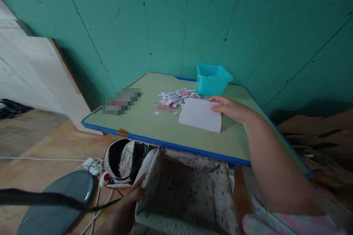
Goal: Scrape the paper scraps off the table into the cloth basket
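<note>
My right hand (224, 107) is closed on the right edge of a white sheet of paper or card (202, 115), thumb on top, above the table. Beyond the sheet lies a heap of small white and pinkish paper scraps (176, 97). Below the table's front edge is a fabric basket (190, 194) with a small dark print; it appears empty inside. My left hand (135, 194) grips this basket at its left rim, its fingers partly in shadow. A turquoise plastic bin (212, 80) stands just behind the right hand.
The pale green table (154, 126) has a blue rim and stands against a green wall. A blurred-out flat object (120, 101) lies at its left. On the floor are a dotted bag (125, 161), white cables, a power strip (93, 165) and a grey round lid-like object (59, 203).
</note>
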The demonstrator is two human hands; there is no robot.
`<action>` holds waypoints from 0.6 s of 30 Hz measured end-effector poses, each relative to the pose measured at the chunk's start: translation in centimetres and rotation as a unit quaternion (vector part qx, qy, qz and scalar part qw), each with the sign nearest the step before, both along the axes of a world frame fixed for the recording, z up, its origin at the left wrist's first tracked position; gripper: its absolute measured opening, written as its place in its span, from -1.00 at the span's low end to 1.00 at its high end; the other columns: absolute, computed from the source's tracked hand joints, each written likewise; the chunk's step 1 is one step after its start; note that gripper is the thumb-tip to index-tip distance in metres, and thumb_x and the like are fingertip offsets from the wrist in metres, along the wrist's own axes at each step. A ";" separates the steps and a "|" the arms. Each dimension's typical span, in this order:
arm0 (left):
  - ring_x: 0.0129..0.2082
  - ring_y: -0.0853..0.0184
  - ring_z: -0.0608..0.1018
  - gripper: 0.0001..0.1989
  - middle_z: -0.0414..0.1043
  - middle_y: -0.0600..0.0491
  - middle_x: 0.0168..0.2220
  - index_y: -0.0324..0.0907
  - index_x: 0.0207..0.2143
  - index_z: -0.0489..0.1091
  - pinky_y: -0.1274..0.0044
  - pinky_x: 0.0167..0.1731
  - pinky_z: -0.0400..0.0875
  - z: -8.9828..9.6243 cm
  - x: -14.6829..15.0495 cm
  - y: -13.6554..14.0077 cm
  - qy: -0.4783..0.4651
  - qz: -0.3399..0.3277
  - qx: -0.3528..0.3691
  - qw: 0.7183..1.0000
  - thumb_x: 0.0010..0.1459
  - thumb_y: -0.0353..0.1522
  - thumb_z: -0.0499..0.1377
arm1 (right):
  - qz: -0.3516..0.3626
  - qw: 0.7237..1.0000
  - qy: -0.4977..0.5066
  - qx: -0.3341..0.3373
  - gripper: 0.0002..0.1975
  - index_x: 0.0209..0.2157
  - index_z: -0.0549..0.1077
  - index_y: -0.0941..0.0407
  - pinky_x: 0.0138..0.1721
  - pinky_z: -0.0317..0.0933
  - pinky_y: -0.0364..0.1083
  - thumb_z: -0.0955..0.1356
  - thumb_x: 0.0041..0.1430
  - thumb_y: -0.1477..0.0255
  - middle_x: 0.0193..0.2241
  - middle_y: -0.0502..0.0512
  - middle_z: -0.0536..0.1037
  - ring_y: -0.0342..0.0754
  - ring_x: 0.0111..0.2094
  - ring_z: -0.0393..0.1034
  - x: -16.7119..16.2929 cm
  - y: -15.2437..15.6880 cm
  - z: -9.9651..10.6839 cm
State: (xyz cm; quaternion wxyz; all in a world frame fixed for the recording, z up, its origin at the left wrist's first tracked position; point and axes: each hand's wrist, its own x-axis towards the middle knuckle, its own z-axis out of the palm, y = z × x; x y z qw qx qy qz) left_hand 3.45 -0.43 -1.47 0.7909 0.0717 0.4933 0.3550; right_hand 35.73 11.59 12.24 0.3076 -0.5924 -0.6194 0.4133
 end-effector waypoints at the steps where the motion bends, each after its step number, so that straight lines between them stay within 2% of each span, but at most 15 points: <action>1: -0.38 0.12 0.56 -0.34 0.56 0.11 -0.49 -0.11 0.06 0.10 0.36 -0.35 0.39 0.6 0.2 -0.4 -0.016 -0.014 0.015 1.000 -0.17 -0.55 0.10 | 0.012 1.000 0.005 -0.005 -0.67 -0.21 0.26 0.09 -0.51 0.10 -0.21 0.29 -0.11 0.46 -0.38 0.00 0.40 -0.16 -0.46 0.27 -0.2 0.0 -0.1; 4: -0.26 0.14 0.53 -0.40 0.57 0.07 -0.38 -0.12 0.06 0.10 0.36 -0.28 0.37 1.9 0.8 -1.1 -0.044 -0.050 0.062 0.996 -0.10 -0.55 0.04 | 0.056 0.998 0.018 -0.019 -0.65 -0.18 0.22 0.10 -0.51 0.13 -0.21 0.29 -0.08 0.44 -0.37 0.01 0.38 -0.16 -0.43 0.28 -0.8 -0.1 -0.5; 10: -0.26 0.10 0.52 -0.37 0.57 0.08 -0.48 -0.20 0.02 0.17 0.40 -0.36 0.40 1.5 1.4 -0.9 0.020 -0.016 0.033 0.999 -0.21 -0.51 0.10 | 0.153 0.987 0.029 -0.038 -0.67 -0.15 0.18 0.09 -0.51 0.15 -0.21 0.28 -0.01 0.38 -0.37 0.00 0.37 -0.18 -0.44 0.28 -1.6 -0.3 -1.1; 14: -0.36 0.12 0.55 -0.40 0.56 0.12 -0.57 -0.14 0.01 0.21 0.40 -0.40 0.40 1.6 1.6 -0.8 0.033 -0.028 0.037 0.998 -0.19 -0.51 0.09 | 0.167 0.984 0.034 -0.041 -0.66 -0.16 0.18 0.08 -0.49 0.17 -0.20 0.29 -0.01 0.36 -0.33 0.01 0.37 -0.17 -0.41 0.28 -1.8 -0.3 -1.2; 18: -0.19 0.11 0.50 -0.40 0.58 0.07 -0.42 -0.17 0.00 0.21 0.37 -0.27 0.37 0.8 1.3 -0.9 0.045 -0.024 0.045 0.998 -0.20 -0.51 0.10 | 0.175 0.982 0.045 -0.054 -0.66 -0.17 0.17 0.09 -0.50 0.18 -0.21 0.29 -0.01 0.36 -0.35 0.00 0.36 -0.17 -0.42 0.29 -2.2 -0.4 -1.1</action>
